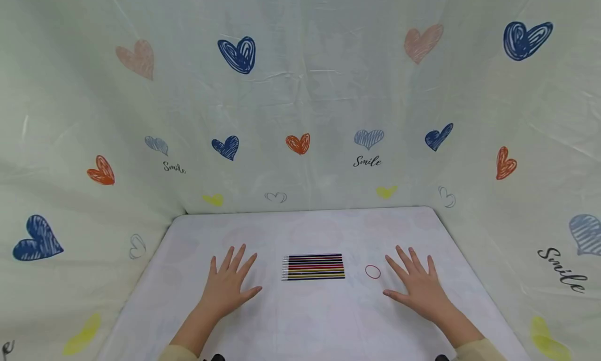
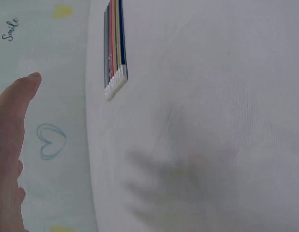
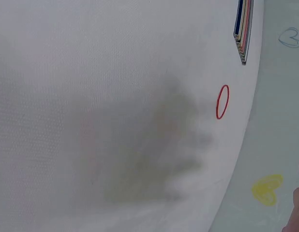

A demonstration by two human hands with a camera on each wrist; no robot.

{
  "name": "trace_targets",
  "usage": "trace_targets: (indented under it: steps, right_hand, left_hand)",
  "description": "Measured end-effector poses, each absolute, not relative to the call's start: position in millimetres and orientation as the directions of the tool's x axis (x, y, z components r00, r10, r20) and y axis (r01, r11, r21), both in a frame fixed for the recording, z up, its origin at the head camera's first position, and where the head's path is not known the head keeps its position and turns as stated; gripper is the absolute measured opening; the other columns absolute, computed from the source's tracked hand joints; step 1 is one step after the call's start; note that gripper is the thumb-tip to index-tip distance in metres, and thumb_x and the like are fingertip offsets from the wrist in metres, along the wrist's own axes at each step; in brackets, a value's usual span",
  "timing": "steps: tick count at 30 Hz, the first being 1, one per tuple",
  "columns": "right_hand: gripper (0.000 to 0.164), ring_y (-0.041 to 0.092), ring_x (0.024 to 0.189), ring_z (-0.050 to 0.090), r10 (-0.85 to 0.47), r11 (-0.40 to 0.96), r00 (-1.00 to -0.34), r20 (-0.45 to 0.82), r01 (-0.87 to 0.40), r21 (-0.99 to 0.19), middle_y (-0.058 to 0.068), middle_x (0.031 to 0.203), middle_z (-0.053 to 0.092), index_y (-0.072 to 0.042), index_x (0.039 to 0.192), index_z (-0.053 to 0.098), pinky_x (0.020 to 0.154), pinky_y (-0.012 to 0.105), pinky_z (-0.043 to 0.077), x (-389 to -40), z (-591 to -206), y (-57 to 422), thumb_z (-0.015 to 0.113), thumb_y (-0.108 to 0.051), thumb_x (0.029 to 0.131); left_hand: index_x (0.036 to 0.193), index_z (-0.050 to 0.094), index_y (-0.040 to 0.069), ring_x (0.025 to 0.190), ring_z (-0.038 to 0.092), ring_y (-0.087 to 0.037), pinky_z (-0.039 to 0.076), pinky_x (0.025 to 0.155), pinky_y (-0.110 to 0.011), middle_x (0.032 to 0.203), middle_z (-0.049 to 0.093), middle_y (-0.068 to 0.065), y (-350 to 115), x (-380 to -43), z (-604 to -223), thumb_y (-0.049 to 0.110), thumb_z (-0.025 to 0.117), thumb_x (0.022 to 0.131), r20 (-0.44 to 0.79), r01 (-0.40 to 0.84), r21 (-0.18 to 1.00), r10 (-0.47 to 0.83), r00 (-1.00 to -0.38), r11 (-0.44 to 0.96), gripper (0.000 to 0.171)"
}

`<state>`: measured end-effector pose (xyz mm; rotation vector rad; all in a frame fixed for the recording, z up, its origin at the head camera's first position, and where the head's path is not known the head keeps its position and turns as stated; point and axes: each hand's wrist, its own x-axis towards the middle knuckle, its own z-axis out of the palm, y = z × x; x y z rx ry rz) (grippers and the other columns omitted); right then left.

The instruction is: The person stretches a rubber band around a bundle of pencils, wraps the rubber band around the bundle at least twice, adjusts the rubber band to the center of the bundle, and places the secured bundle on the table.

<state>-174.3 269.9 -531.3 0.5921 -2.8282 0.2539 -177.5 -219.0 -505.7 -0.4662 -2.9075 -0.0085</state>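
Several pencils (image 1: 313,267) lie side by side in a flat row at the middle of the white table, their white ends to the left. In the left wrist view the pencils (image 2: 115,48) show those white ends close up. A thin red rubber band (image 1: 373,272) lies to their right; the right wrist view shows the red band (image 3: 222,102) too. My left hand (image 1: 224,288), fingers spread, is left of the pencils and holds nothing. Beyond the band on the right is my right hand (image 1: 419,288), also spread and holding nothing. Shadows of both hands fall on the table.
The white table (image 1: 300,319) has rounded far corners. A pale curtain (image 1: 300,89) printed with hearts and the word Smile surrounds it at the back and both sides.
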Motion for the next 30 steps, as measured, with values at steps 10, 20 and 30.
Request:
trace_targets:
  steps: [10,20,30]
  right_hand:
    - [0.086,0.039,0.145,0.01,-0.384,0.859,-0.88,0.279,-0.451,-0.243,0.015,0.158,0.021,-0.017,0.15,0.039,0.11,0.063,-0.004,-183,-539,254,0.073,-0.053,0.08]
    - [0.093,0.041,0.144,0.014,-0.367,0.789,-0.911,0.191,-0.413,-0.455,0.015,0.159,0.021,-0.012,0.153,0.032,0.108,0.067,0.009,-197,-549,224,0.078,-0.045,0.079]
    - [0.095,0.035,0.137,0.035,-0.277,0.663,-0.959,0.059,-0.235,-0.711,0.01,0.152,0.037,-0.017,0.151,0.036,0.105,0.053,0.035,-211,-561,187,0.086,-0.036,0.074]
  left_hand:
    - [0.147,0.044,0.021,0.141,0.025,-0.039,0.019,0.103,-0.071,0.157,0.028,-0.013,-202,-187,-512,0.066,0.062,0.082,0.224,0.357,0.023,0.343,-0.912,0.934,0.081]
    - [0.146,0.044,0.017,0.137,0.034,-0.036,0.029,0.104,-0.063,0.154,0.033,-0.013,-171,-199,-522,0.06,0.07,0.079,0.217,0.355,0.2,0.312,-0.925,0.913,0.084]
    - [0.145,0.043,0.01,0.132,0.041,-0.035,0.035,0.104,-0.054,0.145,0.044,-0.014,-153,-216,-547,0.045,0.084,0.073,0.156,0.277,0.498,0.229,-0.961,0.822,0.09]
